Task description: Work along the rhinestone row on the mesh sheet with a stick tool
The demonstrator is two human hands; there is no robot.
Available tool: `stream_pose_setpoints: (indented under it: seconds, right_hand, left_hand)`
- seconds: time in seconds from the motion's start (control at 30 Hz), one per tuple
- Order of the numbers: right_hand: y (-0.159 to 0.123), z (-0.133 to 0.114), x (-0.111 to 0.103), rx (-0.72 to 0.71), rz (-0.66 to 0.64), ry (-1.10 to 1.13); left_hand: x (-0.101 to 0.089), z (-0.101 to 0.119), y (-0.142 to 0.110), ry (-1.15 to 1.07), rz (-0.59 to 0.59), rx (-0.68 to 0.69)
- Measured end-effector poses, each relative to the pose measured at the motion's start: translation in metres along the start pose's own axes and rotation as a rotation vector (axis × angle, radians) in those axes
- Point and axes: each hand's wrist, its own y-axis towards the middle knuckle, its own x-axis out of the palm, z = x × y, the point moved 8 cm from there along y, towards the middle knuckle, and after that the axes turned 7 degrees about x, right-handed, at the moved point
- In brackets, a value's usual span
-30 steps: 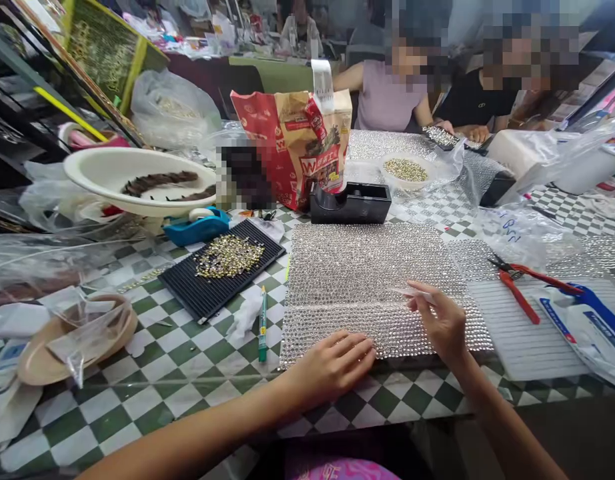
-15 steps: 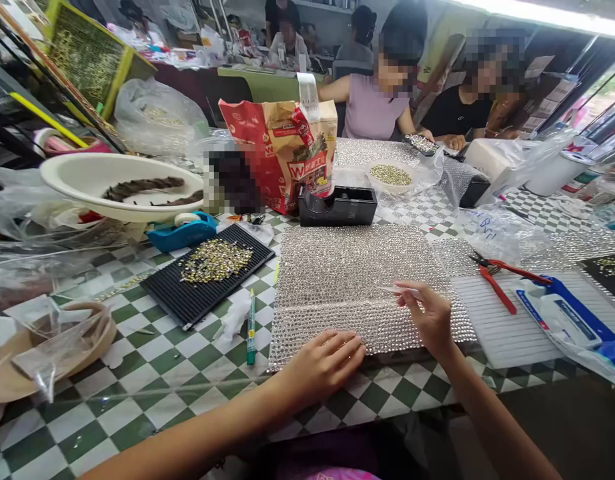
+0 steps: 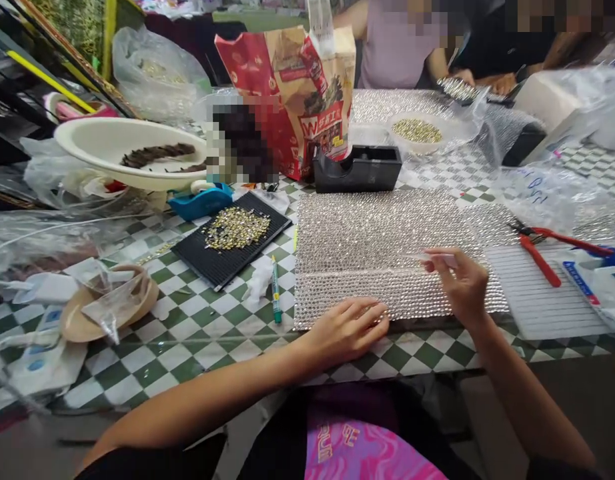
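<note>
Visibility Status, Head View

I read the stone-covered sheet (image 3: pixel 377 230) as lying flat on the checkered table (image 3: pixel 137 360), in front of the black tape dispenser (image 3: pixel 360 172). The left hand (image 3: pixel 348 328) rests at the near edge, fingers side by side and slightly bent; the palm is hidden, so I cannot tell what lies beneath. The right hand (image 3: pixel 460 277) is over the sheet's right part, thumb and forefinger pinching a slim pale tool (image 3: pixel 443 258). Its tip blurs into the glitter; I cannot confirm contact. The remaining fingers are partly obscured. To the right, red-handled pliers (image 3: pixel 540 262) lie near a blue-and-white packet (image 3: pixel 597 275), which the frame cuts off. Pixelation masks an item (image 3: pixel 245 143) beside the paper bag (image 3: pixel 292 93).
</note>
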Motion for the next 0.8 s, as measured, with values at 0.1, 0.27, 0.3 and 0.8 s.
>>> stream_pose_setpoints:
  seconds: [0.1,0.27,0.3,0.8]
  right_hand:
    - [-0.001,0.007,-0.002,0.028,0.016,0.037]
    - [0.001,0.006,0.0,0.057,-0.005,0.083]
    - [0.001,0.004,0.0,0.06,-0.008,0.081]
    - [-0.003,-0.023,0.01,0.014,-0.1,0.059]
  left_hand:
    - [-0.006,0.003,-0.001,-0.046,0.02,0.01]
    - [-0.014,-0.001,-0.002,-0.114,0.089,-0.017]
    - [-0.015,-0.002,-0.002,-0.124,0.097,-0.021]
    - [-0.031,-0.014,0.005,-0.209,0.202,-0.055]
